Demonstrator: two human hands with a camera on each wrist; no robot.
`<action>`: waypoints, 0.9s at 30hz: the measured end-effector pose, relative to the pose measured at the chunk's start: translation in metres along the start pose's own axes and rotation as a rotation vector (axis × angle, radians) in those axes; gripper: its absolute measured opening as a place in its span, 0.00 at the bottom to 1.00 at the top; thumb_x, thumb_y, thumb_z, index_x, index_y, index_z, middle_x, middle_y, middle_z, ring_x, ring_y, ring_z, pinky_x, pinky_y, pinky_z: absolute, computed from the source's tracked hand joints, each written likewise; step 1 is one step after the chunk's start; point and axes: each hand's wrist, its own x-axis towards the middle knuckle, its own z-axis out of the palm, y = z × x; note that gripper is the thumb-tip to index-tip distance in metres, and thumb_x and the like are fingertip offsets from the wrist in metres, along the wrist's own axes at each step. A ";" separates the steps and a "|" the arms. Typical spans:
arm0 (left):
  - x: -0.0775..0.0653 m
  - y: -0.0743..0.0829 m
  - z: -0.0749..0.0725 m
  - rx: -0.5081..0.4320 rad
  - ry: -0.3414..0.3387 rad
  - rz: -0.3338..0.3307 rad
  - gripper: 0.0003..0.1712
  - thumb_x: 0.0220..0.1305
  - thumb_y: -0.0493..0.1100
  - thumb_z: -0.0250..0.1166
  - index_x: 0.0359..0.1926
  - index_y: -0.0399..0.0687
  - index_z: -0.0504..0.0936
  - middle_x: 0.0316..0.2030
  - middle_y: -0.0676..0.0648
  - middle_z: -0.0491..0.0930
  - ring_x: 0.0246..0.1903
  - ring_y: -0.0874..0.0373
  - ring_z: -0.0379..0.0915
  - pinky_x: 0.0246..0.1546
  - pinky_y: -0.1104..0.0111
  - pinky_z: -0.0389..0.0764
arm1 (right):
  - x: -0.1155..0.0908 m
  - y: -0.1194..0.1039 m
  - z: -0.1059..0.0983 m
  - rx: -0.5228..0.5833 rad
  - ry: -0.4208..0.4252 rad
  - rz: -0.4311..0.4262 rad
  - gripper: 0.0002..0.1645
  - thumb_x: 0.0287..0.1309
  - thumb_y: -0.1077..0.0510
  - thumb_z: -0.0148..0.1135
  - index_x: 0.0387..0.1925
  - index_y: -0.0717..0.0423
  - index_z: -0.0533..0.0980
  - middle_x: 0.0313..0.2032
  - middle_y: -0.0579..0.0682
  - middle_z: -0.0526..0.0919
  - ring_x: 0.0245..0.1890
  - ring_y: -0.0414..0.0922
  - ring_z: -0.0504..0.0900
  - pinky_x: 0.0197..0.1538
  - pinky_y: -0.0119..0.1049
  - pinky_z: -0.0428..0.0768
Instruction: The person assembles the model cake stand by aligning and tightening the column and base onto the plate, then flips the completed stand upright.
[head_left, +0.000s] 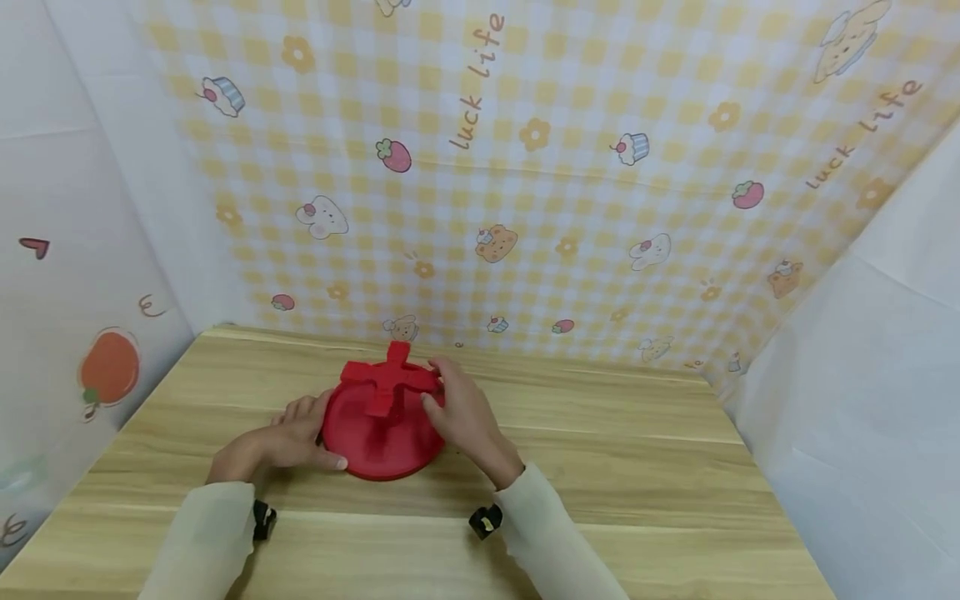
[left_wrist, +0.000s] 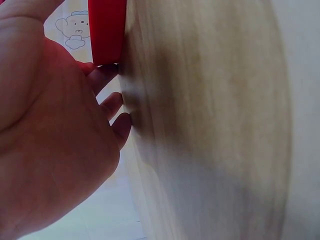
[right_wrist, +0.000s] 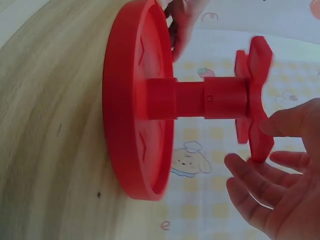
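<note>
A red plastic stand has a round base [head_left: 382, 454] on the wooden table. Its short upright post [right_wrist: 191, 99] carries a cross-shaped top [head_left: 387, 379] with rounded arms. My left hand [head_left: 296, 437] holds the base at its left side, thumb along the near rim and fingers round the far side. In the left wrist view, fingertips [left_wrist: 106, 75] meet the lower edge of the base. At the right end of the cross, my right hand [head_left: 468, 417] has one arm between thumb and fingers. The right wrist view shows the thumb against that arm, the other fingers loosely bent beyond it.
The wooden tabletop [head_left: 600, 467] spreads out on both sides of the stand. A yellow checked cloth [head_left: 525, 208] with cartoon prints hangs behind it. White cloth walls [head_left: 862, 350] close in the left and right sides. Both wrists carry black bands [head_left: 486, 521].
</note>
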 end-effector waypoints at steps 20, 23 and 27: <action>0.002 -0.006 0.002 0.000 0.019 -0.019 0.77 0.41 0.70 0.75 0.75 0.32 0.41 0.62 0.33 0.58 0.63 0.34 0.45 0.56 0.38 0.56 | -0.016 -0.023 0.012 -0.144 -0.032 -0.011 0.28 0.56 0.46 0.72 0.54 0.53 0.76 0.43 0.45 0.81 0.36 0.36 0.78 0.34 0.23 0.77; 0.002 -0.006 0.002 0.013 0.022 -0.019 0.77 0.41 0.70 0.75 0.75 0.33 0.41 0.62 0.34 0.58 0.63 0.35 0.46 0.54 0.40 0.58 | -0.018 -0.027 0.016 -0.153 0.003 -0.011 0.30 0.55 0.43 0.73 0.54 0.52 0.75 0.41 0.44 0.82 0.35 0.35 0.80 0.34 0.23 0.77; 0.002 -0.003 0.000 0.012 0.006 -0.022 0.78 0.41 0.72 0.75 0.76 0.35 0.39 0.61 0.35 0.59 0.63 0.36 0.46 0.53 0.44 0.58 | -0.017 -0.028 0.012 -0.100 0.047 -0.012 0.34 0.52 0.38 0.73 0.55 0.51 0.75 0.37 0.43 0.83 0.28 0.34 0.77 0.28 0.23 0.75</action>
